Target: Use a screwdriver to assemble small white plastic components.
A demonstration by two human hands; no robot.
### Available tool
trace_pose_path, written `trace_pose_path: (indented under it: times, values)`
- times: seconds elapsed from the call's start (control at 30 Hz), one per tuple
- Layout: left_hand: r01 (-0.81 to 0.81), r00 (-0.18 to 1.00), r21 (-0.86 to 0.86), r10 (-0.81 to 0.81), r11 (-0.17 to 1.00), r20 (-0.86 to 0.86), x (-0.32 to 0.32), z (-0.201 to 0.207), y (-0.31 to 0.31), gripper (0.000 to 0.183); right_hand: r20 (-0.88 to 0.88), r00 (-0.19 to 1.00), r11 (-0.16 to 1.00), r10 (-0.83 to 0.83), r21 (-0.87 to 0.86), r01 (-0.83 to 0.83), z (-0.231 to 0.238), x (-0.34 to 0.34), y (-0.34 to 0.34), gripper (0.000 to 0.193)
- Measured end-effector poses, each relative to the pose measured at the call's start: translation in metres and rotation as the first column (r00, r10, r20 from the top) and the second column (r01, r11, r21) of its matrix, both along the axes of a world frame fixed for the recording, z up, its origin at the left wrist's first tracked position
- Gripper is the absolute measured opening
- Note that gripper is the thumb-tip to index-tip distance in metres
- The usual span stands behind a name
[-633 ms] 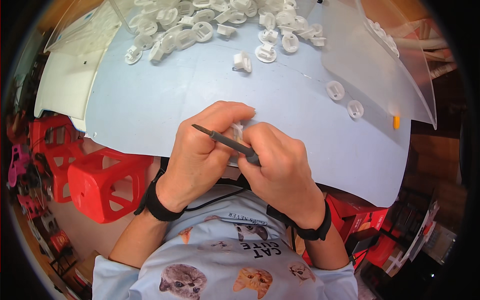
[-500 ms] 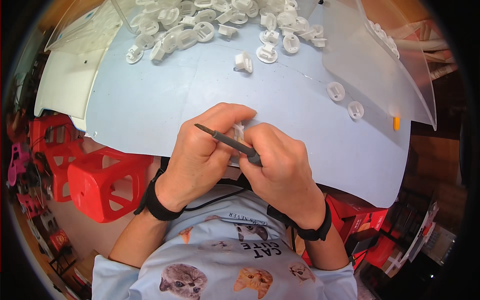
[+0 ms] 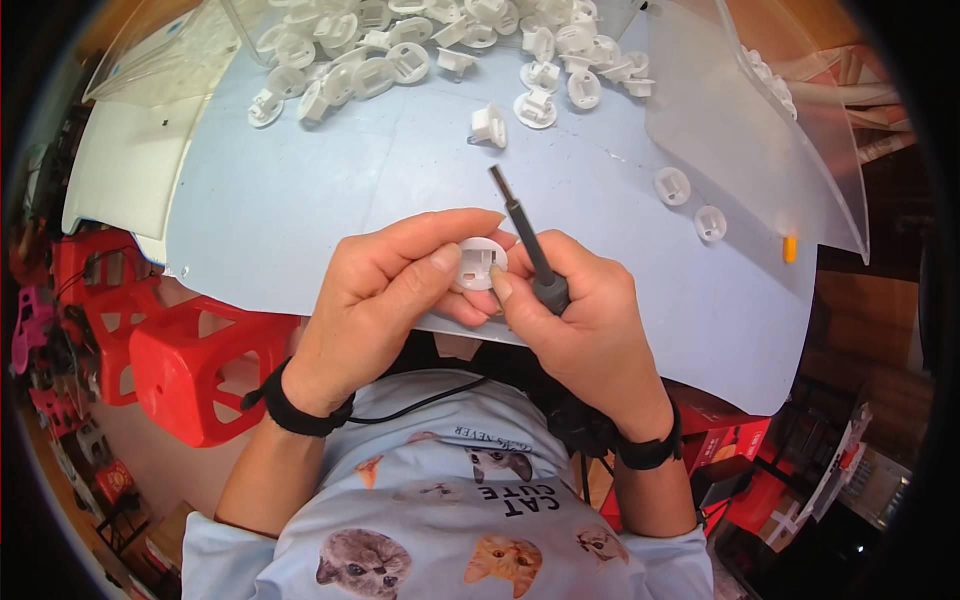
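Between the fingers of my left hand (image 3: 378,285) is a small round white plastic part (image 3: 477,262), held by its edge. Its recessed face, with slots cut in it, is turned up towards me. My right hand (image 3: 590,318) is closed round a dark screwdriver-like tool (image 3: 541,262), whose slim shaft points up and away over the table. The right thumb also touches the right edge of the white part. Fingers hide the part's underside, and the end of the tool's handle is covered by the right hand.
A heap of similar white parts (image 3: 375,75) covers the table's far side. One loose part (image 3: 488,126) lies nearer, and two more (image 3: 672,186) sit at the right by a yellow piece (image 3: 789,249). Clear plastic panels (image 3: 750,130) flank the blue tabletop (image 3: 300,200). Red stools (image 3: 200,360) stand left.
The white part has turned so its round face shows. The tool has swung from pointing left to pointing up and away. My right hand has moved slightly right.
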State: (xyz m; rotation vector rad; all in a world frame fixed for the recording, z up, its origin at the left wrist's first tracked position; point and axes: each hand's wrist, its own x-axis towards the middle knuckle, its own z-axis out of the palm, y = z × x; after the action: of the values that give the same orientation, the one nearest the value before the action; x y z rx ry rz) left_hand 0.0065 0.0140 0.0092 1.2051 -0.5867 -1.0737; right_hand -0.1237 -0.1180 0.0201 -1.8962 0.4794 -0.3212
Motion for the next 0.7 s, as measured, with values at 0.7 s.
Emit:
trace_pose_path:
  times: [0.7]
  values:
    - [-0.103, 0.991, 0.041, 0.099, 0.994, 0.088, -0.004, 0.001, -0.006, 0.029, -0.083, 0.997, 0.987, 0.006, 0.161, 0.008, 0.004, 0.011, -0.01, 0.021]
